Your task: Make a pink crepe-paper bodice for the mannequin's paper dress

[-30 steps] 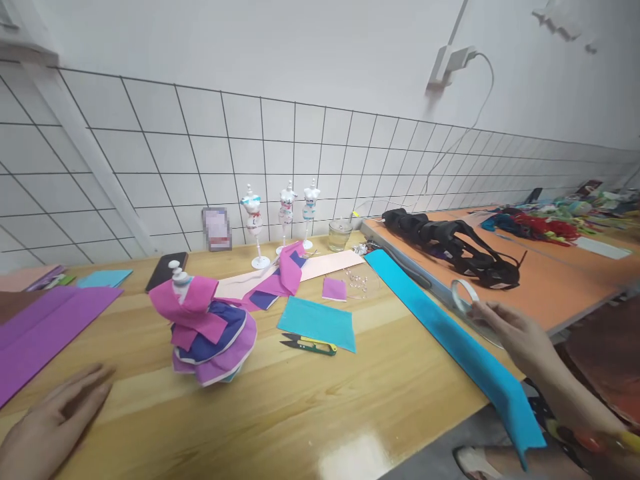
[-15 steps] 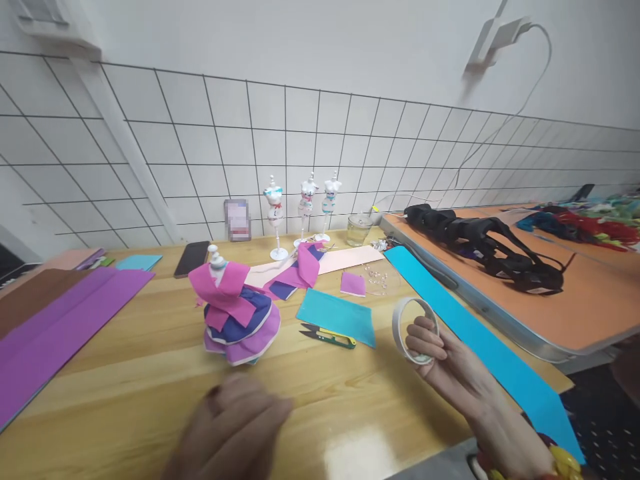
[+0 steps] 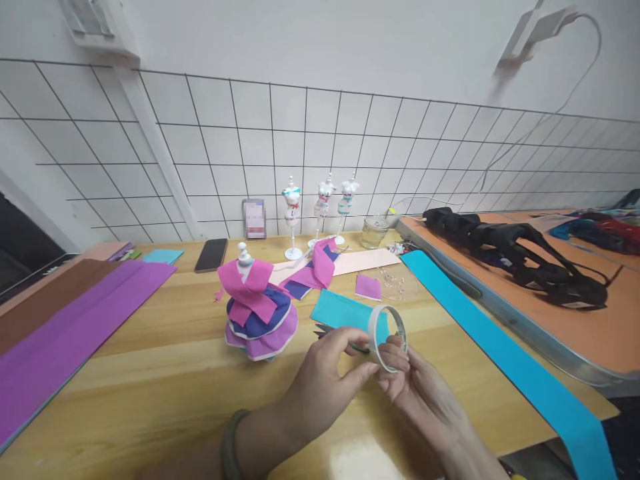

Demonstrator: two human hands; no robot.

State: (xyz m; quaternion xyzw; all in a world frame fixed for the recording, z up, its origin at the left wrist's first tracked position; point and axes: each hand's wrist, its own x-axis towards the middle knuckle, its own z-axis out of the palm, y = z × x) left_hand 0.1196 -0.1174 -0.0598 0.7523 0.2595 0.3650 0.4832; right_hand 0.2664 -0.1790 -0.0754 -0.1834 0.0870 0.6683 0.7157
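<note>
The white ring-shaped roll is upright just right of the lower centre of the frame, above the tabletop. My right hand holds it with curled fingers through its opening. My left hand reaches to its left side, thumb and forefinger parted around a gap, the tips close to the rim; I can't tell whether they touch it. Behind my hands lie a teal cloth piece and snips, partly hidden. Left of these stands a small dress form in a pink, navy and purple dress. A long blue strip runs down towards the lower right.
</note>
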